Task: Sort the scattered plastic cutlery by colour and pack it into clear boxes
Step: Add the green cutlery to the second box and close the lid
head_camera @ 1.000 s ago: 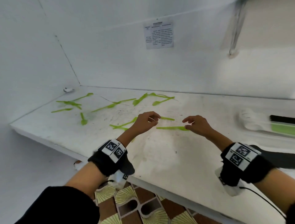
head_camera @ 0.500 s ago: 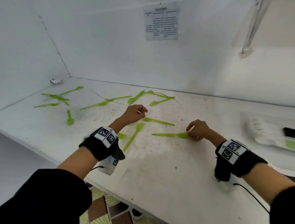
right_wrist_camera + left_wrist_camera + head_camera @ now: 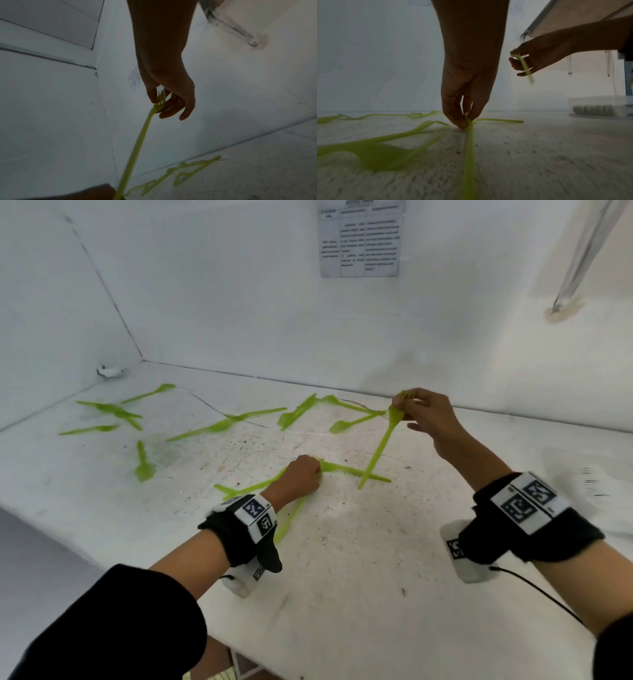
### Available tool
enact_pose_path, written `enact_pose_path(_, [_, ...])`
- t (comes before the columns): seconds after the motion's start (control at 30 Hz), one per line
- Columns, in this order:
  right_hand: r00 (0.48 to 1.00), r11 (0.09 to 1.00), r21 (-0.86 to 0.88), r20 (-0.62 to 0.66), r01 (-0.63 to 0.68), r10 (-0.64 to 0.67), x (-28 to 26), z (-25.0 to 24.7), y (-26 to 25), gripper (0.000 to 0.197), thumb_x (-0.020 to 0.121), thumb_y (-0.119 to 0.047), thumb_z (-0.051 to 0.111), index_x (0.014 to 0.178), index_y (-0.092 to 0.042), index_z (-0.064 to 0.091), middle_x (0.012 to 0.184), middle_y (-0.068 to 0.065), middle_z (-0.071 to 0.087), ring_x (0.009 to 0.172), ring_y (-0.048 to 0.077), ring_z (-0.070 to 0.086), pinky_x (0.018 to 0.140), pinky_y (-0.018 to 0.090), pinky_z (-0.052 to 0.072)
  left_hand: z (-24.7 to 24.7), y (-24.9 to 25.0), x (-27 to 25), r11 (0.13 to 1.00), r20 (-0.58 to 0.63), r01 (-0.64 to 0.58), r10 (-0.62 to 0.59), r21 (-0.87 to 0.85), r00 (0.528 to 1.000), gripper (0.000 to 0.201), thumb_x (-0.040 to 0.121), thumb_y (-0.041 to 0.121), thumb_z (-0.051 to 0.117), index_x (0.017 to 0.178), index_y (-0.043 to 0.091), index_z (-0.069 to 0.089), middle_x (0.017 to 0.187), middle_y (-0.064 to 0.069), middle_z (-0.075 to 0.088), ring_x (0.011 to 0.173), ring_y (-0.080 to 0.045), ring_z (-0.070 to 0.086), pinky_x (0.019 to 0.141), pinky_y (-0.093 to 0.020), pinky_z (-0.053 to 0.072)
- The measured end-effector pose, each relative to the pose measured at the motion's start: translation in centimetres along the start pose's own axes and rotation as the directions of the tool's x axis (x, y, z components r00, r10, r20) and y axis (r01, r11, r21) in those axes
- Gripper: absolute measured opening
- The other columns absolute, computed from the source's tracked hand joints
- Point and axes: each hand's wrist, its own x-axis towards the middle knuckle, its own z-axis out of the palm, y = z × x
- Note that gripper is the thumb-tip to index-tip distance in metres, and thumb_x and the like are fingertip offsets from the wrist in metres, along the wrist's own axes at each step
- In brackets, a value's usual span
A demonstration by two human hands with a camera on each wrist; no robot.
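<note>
Overhead, a green fork [image 3: 378,448] is pinched at its pronged end by the right hand [image 3: 423,414], between thumb and forefinger; the remaining fingers are loosely spread. The fork is lifted clear of the white table [image 3: 359,559], its handle slanting down and to the left. In the right wrist view the prongs [image 3: 161,98] are seen poking up between the fingertips, with the handle running down towards the camera.

Lower down, the left hand [image 3: 301,477] is brought to the table, its fingertips closed together on one end of a green piece of cutlery [image 3: 289,520] whose handle runs back under the wrist. From the left wrist view that piece [image 3: 469,155] is seen clamped between the thumb and fingers right at the table surface; whether it is a fork, spoon or knife cannot be told. A second green piece [image 3: 352,472] lies just to the right of that hand, and another [image 3: 246,487] reaches out to its left.

More green cutlery is scattered across the far half of the table: a cluster [image 3: 109,410] near the left corner, a single spoon [image 3: 144,463], and a crossed group [image 3: 329,414] by the back wall. A clear box [image 3: 599,106] is seen at the right of the left wrist view, standing on the table well apart from both hands. A printed sheet [image 3: 359,237] is fixed to the back wall.
</note>
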Motion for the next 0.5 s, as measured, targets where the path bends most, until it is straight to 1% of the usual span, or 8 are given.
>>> enact_pose_path(0.07, [0.999, 0.999, -0.013, -0.006, 0.041, -0.041, 0.5, 1.6, 0.0, 0.013, 0.086, -0.014, 0.064, 0.078, -0.023, 0.059, 0.077, 0.004, 0.065, 0.061, 0.007, 0.064, 0.064, 0.022, 0.044, -0.5, -0.5, 0.9, 0.994, -0.004, -0.086, 0.086, -0.063, 0.996, 0.041, 0.088, 0.001, 0.051, 0.056, 0.018, 0.032, 0.061, -0.001, 0.033, 0.058, -0.015, 0.033, 0.055, -0.026, 0.025])
enact_pose_path(0.1, [0.999, 0.999, -0.028, -0.012, 0.046, -0.046, 0.6, 2.4, 0.2, 0.014, 0.087, -0.014, 0.063, 0.077, -0.023, 0.058, 0.074, 0.004, 0.064, 0.057, 0.007, 0.063, 0.062, 0.022, 0.047, -1.1, -0.7, 1.1, 0.986, -0.024, -0.129, 0.127, -0.109, 0.992, 0.038, 0.088, 0.0, 0.052, 0.058, 0.018, 0.037, 0.06, -0.004, 0.035, 0.059, -0.017, 0.034, 0.057, -0.026, 0.025])
enact_pose_path(0.2, [1.0, 1.0, 0.004, -0.017, -0.018, 0.018, 1.0, 4.8, 1.2, 0.013, 0.089, -0.011, 0.061, 0.079, -0.018, 0.058, 0.071, 0.007, 0.058, 0.053, 0.012, 0.062, 0.05, 0.026, 0.055, -3.7, -1.2, 1.5, 0.952, -0.086, -0.195, 0.179, -0.237, 0.98, 0.013, 0.09, 0.007, 0.055, 0.092, 0.015, 0.065, 0.077, -0.007, 0.053, 0.074, -0.014, 0.048, 0.058, -0.017, 0.034])
enact_pose_path(0.27, [0.997, 0.997, -0.034, -0.012, -0.076, 0.076, 1.1, 6.5, 2.2, 0.007, 0.09, -0.012, 0.06, 0.084, -0.014, 0.058, 0.072, 0.006, 0.054, 0.057, 0.014, 0.058, 0.045, 0.023, 0.053, -5.8, -1.8, 1.9, 0.92, -0.136, -0.233, 0.199, -0.315, 0.97, 0.021, 0.091, 0.007, 0.054, 0.106, 0.006, 0.068, 0.088, -0.002, 0.063, 0.082, -0.01, 0.054, 0.056, -0.004, 0.036])
enact_pose_path(0.3, [0.996, 0.988, -0.12, -0.01, -0.093, 0.092, 1.2, 7.3, 2.7, 0.003, 0.089, -0.014, 0.061, 0.089, -0.014, 0.058, 0.074, 0.003, 0.053, 0.06, 0.014, 0.054, 0.045, 0.019, 0.05, -6.8, -2.1, 2.1, 0.896, -0.157, -0.26, 0.216, -0.36, 0.964, 0.022, 0.092, 0.007, 0.052, 0.108, 0.005, 0.067, 0.092, -0.002, 0.067, 0.082, -0.01, 0.055, 0.058, -0.005, 0.037])
enact_pose_path(0.37, [0.998, 0.924, -0.38, 0.018, -0.05, 0.062, 1.8, 8.8, 3.8, 0.015, 0.084, -0.018, 0.068, 0.097, -0.014, 0.062, 0.083, 0.0, 0.055, 0.072, 0.014, 0.051, 0.051, 0.014, 0.043, -8.9, -2.9, 2.2, 0.86, -0.157, -0.299, 0.255, -0.415, 0.954, 0.023, 0.093, 0.006, 0.048, 0.107, 0.01, 0.065, 0.095, -0.008, 0.071, 0.082, -0.014, 0.06, 0.069, -0.02, 0.046])
enact_pose_path(0.4, [0.997, 0.867, -0.497, 0.052, -0.021, 0.053, 2.1, 9.4, 4.3, 0.022, 0.079, -0.02, 0.073, 0.098, -0.012, 0.064, 0.088, 0.0, 0.056, 0.079, 0.015, 0.052, 0.059, 0.016, 0.042, -9.7, -3.4, 2.2, 0.844, -0.136, -0.303, 0.271, -0.442, 0.953, 0.024, 0.093, 0.005, 0.046, 0.105, 0.014, 0.064, 0.094, -0.009, 0.07, 0.081, -0.015, 0.061, 0.071, -0.025, 0.048])
enact_pose_path(0.5, [0.963, 0.681, -0.732, 0.198, 0.02, 0.185, 2.4, 11.0, 5.4, 0.042, 0.068, -0.026, 0.082, 0.103, -0.012, 0.064, 0.092, 0.0, 0.057, 0.089, 0.016, 0.053, 0.078, 0.026, 0.04, -11.1, -4.6, 2.5, 0.796, -0.049, -0.29, 0.313, -0.532, 0.948, 0.028, 0.095, 0.005, 0.04, 0.106, 0.019, 0.061, 0.093, -0.007, 0.062, 0.074, -0.015, 0.065, 0.064, -0.024, 0.054])
